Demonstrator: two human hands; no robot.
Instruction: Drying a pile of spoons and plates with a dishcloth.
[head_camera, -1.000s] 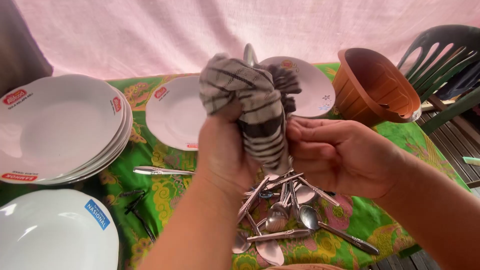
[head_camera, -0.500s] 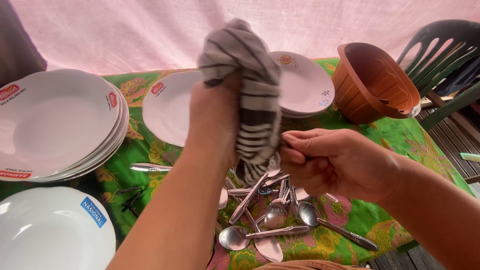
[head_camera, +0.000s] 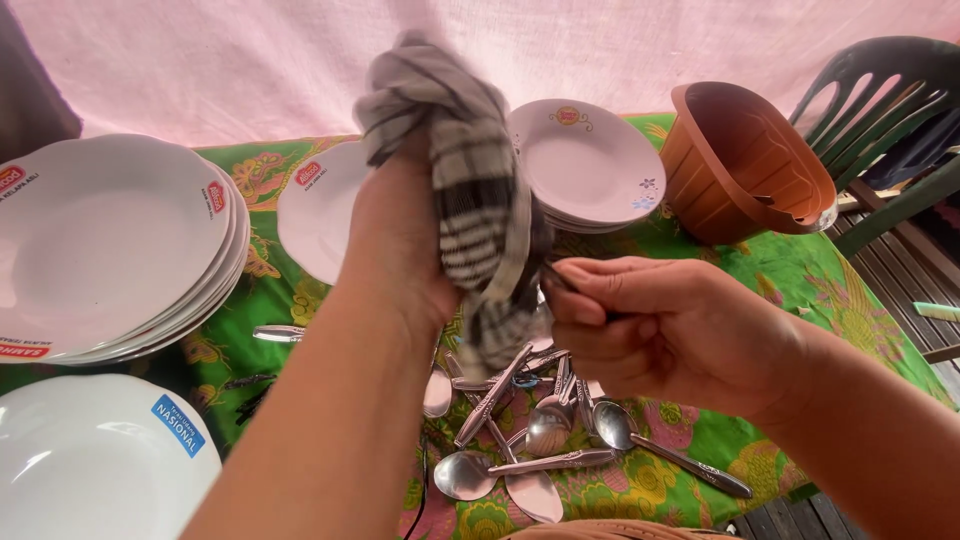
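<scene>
My left hand (head_camera: 400, 240) is raised over the table, shut on a grey and white striped cloth (head_camera: 460, 150) that hangs down from it. My right hand (head_camera: 660, 330) is just to its right, fingers pinched on the thin end of a metal utensil (head_camera: 557, 280). The rest of that utensil is hidden inside the cloth. Directly below both hands lies a loose pile of several steel spoons (head_camera: 530, 430).
A green patterned tablecloth (head_camera: 830, 290) covers the table. White plates are stacked at the left (head_camera: 100, 250), with another at the bottom left (head_camera: 80, 460), one behind my left arm (head_camera: 315, 210) and a stack at the back (head_camera: 585, 165). A brown plastic pot (head_camera: 750, 165) lies tipped at the right, near a green chair (head_camera: 890, 110).
My left hand has lifted the cloth higher. A utensil tip that stuck out above the cloth is now hidden, and my right hand has closed to a pinch on its lower end.
</scene>
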